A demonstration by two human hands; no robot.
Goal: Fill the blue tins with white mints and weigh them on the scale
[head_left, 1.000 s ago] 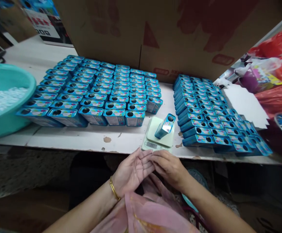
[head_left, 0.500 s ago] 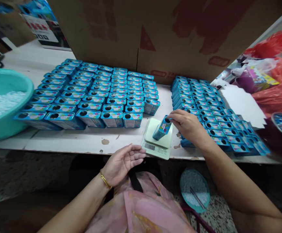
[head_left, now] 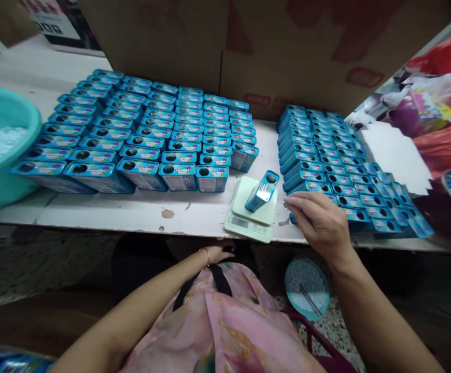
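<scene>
A blue tin with a dark round opening on top stands on a pale green digital scale at the table's front edge. Just right of the scale, my right hand hovers apart from the tin, its fingers pressed together. Anything small between those fingertips is hidden. Low at the table edge, in front of my lap, is my left hand; its fingers are partly hidden in shadow. Rows of similar blue tins stand to the left of the scale, and another block of tins is packed on the right.
A turquoise basin of small pale pieces stands at the left. Behind the tins rises a large cardboard box. White card sheets and red plastic bags are at the right. Below the table is a bowl holding a metal utensil.
My right hand has left the tin's top and moved right and down. My left hand has dropped from beside the scale towards my lap. The camera view has tilted downward.
</scene>
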